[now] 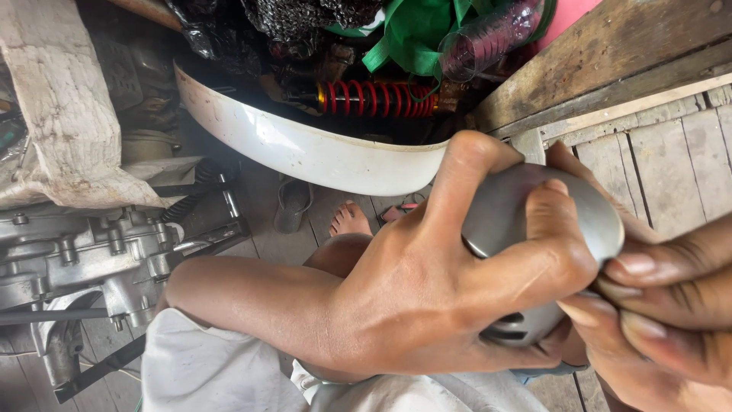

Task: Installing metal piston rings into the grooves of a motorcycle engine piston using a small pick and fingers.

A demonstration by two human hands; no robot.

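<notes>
My left hand [427, 282] is wrapped around a grey metal piston [499, 210], thumb over its top and fingers curled on its smooth crown. Slots in the piston's skirt show near my palm. My right hand [671, 305] comes in from the lower right; its fingertips touch the piston's edge and crown. Both hands hold the part close to the camera, above my lap.
A grey engine case [91, 259] stands at the left on the wooden floor. A white curved fender [305, 152] crosses the middle, with a red coil spring [377, 98] and green cloth [415, 30] behind. My bare foot [349, 221] and a sandal [291, 204] rest on planks.
</notes>
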